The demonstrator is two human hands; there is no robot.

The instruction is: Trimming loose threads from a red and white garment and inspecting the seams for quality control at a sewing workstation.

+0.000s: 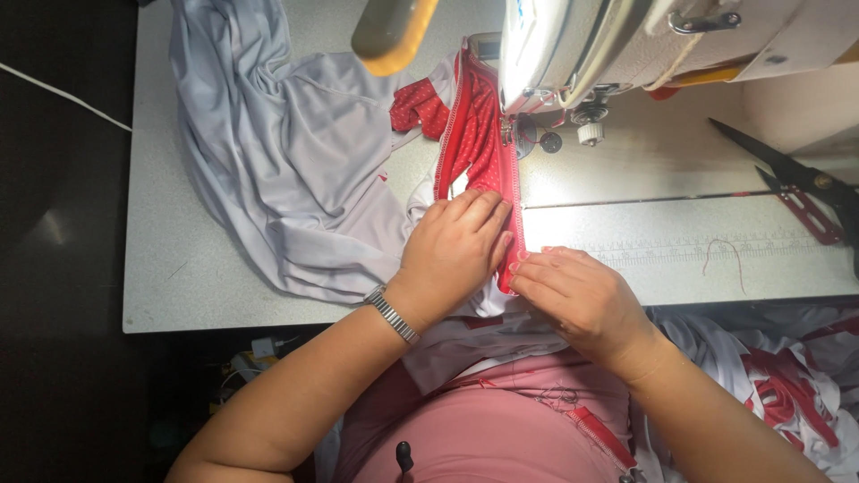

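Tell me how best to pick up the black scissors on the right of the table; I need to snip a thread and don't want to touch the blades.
Take the scissors by the handle end, which runs off the right edge of the view, coming from the right. The pointed blades aim up-left toward the sewing machine, and they lie flat on the table, so the handle side is probably safest. Both hands are on the red fabric strip.

Left hand (456, 240) flat, palm down, fingers together pointing up-right. Right hand (573, 291) just beside, fingers curled, fingertips pressing down. Forearms converge.
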